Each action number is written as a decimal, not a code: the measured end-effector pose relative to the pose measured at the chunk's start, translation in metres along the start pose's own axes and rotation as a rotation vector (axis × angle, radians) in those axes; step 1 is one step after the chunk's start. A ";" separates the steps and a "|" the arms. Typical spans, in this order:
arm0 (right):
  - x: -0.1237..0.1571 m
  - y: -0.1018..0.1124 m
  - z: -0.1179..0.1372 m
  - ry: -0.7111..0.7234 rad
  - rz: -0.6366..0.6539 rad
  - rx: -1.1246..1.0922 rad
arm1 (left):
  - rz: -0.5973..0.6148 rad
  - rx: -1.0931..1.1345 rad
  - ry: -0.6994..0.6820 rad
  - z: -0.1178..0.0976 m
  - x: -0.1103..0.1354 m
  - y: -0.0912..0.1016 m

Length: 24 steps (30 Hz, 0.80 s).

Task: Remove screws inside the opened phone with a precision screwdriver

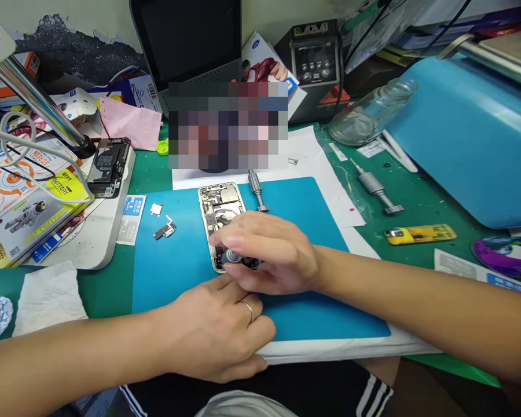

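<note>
1. Toward the table's [108, 289] left edge, an opened dark phone [106, 165] sits on a white block [102, 246].
2. Near the blue mat's [173, 272] left edge lie a small silver plate [156, 209] and a dark metal bracket [165, 229].
3. My left hand [221, 330] rests at the table's near edge, fingers loosely curled; I cannot tell whether the hidden fingertips hold anything.
4. The opened white-framed phone [221, 200] lies mid-mat.
5. My right hand [273, 252], nearly closed, pinches a grey screwdriver [231, 256] over that phone's near end.
6. By the mat's far edge lies a second driver [255, 184].
7. Beyond the mat's right edge lie a third driver [373, 184] and a yellow lighter [421, 233].
</note>
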State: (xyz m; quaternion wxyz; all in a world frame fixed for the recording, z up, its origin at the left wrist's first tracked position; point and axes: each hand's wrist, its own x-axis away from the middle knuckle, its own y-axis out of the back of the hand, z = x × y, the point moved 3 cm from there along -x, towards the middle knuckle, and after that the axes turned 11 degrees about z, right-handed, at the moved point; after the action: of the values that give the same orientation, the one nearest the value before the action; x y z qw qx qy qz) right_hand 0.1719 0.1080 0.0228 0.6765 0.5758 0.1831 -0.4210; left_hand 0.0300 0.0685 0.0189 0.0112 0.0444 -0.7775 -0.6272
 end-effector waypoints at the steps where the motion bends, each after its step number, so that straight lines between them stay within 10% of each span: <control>1: 0.000 0.000 0.000 -0.004 -0.004 -0.007 | 0.001 0.004 0.000 0.000 0.000 0.000; 24: 0.007 0.000 -0.004 -0.117 0.013 -0.070 | 0.000 -0.009 -0.018 -0.002 0.001 -0.001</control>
State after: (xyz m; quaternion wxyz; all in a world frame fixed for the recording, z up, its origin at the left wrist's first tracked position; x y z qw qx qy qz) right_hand 0.1773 0.1092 0.0167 0.7085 0.5275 0.1542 -0.4428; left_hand 0.0292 0.0665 0.0179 0.0043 0.0385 -0.7749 -0.6309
